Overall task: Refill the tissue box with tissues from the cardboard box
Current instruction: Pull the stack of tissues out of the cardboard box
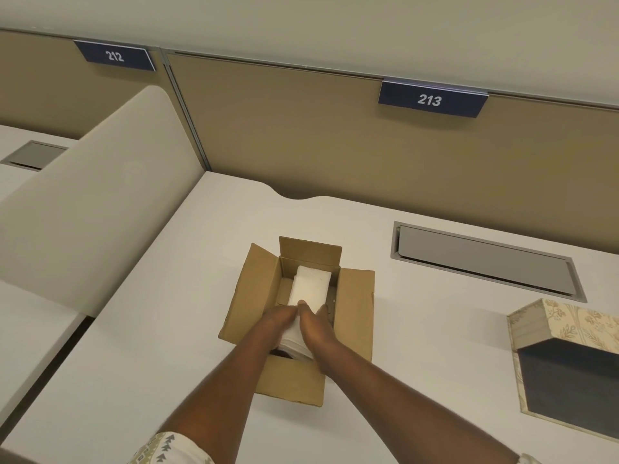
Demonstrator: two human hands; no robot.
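Note:
An open cardboard box [259, 289] stands on the white desk [160, 329], its flaps spread outward. Inside lies a white stack of tissues [311, 286], tilted with its near end raised. My left hand [276, 324] and my right hand [316, 326] both reach into the box and grip the near end of the stack from either side. The tissue box [569, 329], covered in a cream floral pattern, sits at the right edge of the desk with its dark inside [569, 383] showing; the frame edge cuts it off.
A grey cable hatch [485, 259] is set into the desk behind the boxes. A tan partition wall [301, 128] with signs 212 and 213 runs along the back. A cream divider panel [83, 212] rises on the left.

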